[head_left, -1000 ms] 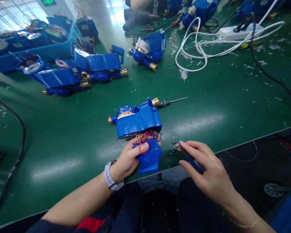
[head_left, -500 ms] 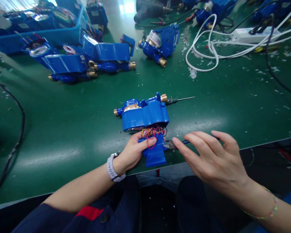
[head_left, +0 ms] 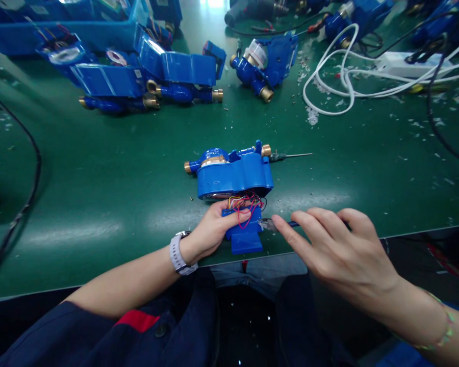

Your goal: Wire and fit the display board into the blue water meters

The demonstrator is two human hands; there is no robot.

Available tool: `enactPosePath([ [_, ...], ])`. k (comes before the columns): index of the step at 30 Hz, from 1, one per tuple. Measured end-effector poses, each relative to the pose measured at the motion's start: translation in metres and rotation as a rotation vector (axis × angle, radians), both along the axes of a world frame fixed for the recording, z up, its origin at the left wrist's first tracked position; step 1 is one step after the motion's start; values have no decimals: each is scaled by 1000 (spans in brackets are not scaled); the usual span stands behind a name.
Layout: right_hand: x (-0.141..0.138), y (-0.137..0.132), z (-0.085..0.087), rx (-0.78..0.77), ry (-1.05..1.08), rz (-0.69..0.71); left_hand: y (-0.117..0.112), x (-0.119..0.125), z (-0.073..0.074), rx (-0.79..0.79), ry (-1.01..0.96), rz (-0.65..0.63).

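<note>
My left hand [head_left: 210, 229] is closed on a blue plastic cover [head_left: 247, 242] at the front edge of the table, its thumb lying across the top. Red, yellow and black wires [head_left: 248, 204] run from the cover to a blue water meter [head_left: 235, 176] with brass ends, which lies just beyond. My right hand [head_left: 340, 250] grips a pair of cutting pliers [head_left: 268, 224] with dark blue handles. The plier jaws are at the right edge of the cover; whether they are closed on a wire is too small to tell. Behind the meter's right end lies a thin pointed metal tool [head_left: 292, 155].
Several more blue meters [head_left: 107, 81] stand along the back left, before a blue bin [head_left: 19, 38]. Another meter [head_left: 252, 71] is at the back middle. A white cable [head_left: 329, 109] loops from a power strip [head_left: 413, 65] at right. A black cable [head_left: 36, 168] crosses the left side.
The view has shifted slightly, so the back of the table sits higher and further right. Both hands keep their holds, and the plier jaws stay at the cover's right edge.
</note>
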State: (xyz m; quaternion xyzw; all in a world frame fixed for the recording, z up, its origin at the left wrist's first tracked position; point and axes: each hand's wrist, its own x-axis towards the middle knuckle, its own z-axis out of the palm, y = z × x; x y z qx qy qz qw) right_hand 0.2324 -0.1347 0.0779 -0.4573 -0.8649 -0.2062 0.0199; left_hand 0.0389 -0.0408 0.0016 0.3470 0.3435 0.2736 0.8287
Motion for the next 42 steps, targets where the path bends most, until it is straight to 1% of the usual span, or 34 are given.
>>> enactPosePath([
  [6, 5, 0, -7, -17, 34, -23, -1, -2, -2, 49, -13, -27],
  [9, 6, 1, -6, -17, 59, -24, -2, -2, -2, 62, -37, -39],
  [17, -5, 2, 11, 12, -72, 8, 0, 0, -2, 82, -10, -51],
  [21, -11, 3, 18, -1, -137, 13, 1, 1, 0, 43, 3, -32],
  [26, -16, 8, 23, -40, -206, 44, 0, 3, 2, -8, -23, 0],
  [36, -16, 7, 18, -75, -187, 12, 0, 2, -2, -12, -38, 22],
  [40, -9, 8, 17, -93, -169, 14, -1, 3, -1, 43, -13, 5],
  [42, -3, 8, 16, -148, -128, 19, -1, 2, -1, 77, 3, -3],
])
